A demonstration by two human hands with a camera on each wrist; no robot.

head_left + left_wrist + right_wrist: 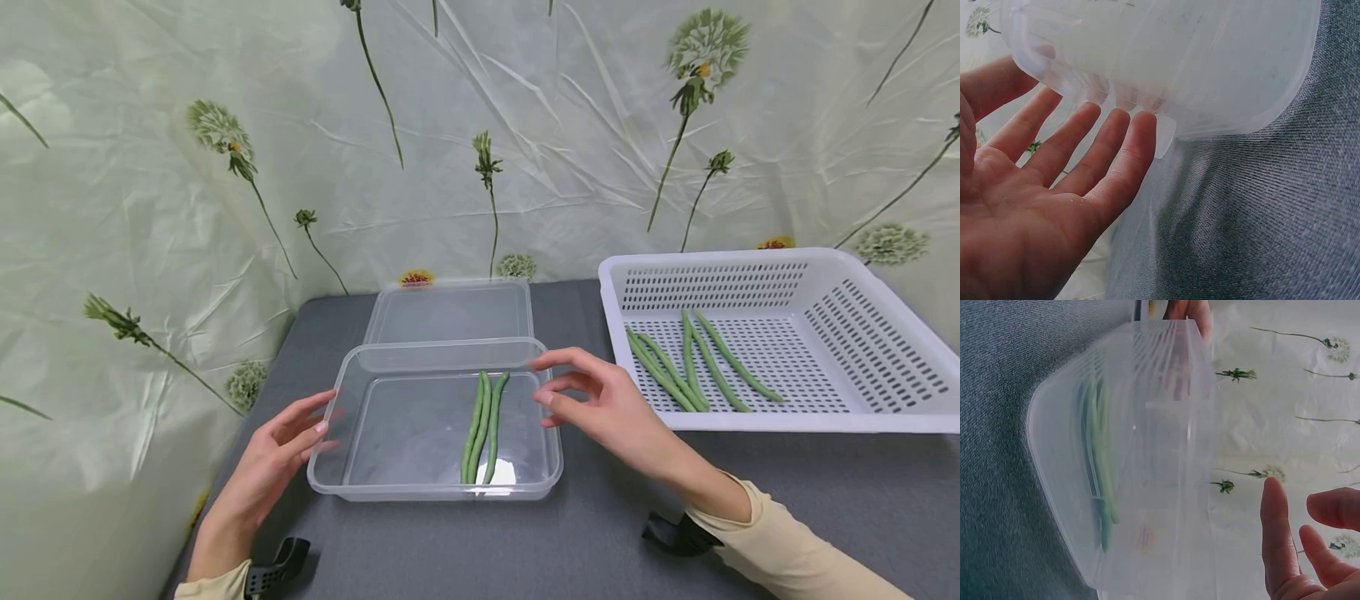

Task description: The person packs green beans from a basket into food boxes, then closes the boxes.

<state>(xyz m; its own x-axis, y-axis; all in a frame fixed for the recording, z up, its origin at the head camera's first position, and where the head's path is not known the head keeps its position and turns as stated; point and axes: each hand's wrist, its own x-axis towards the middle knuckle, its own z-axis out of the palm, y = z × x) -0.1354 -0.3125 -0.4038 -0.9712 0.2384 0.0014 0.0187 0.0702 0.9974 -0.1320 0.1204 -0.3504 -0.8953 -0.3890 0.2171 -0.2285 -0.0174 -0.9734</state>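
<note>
The clear box (390, 433) with three beans (482, 427) stands on the counter (585, 533) left of the basket (825, 417), the left hand (273, 454) open at its left wall, the right hand (600, 400) open and loosely curled at its right rim, holding nothing; both should grip evenly.

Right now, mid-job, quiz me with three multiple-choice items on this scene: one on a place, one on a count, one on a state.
1. Where does the lid lie?
A. behind the clear container
B. inside the white basket
C. on the container

2. How many green beans are in the container?
A. one
B. three
C. six

3. What does the right hand hold?
A. a bean
B. the lid
C. nothing

Answers: 1 A, the lid rests on the table past the container's far rim. 2 B, three lie side by side. 3 C, its fingers hover, loosely curled, above the rim.
</note>
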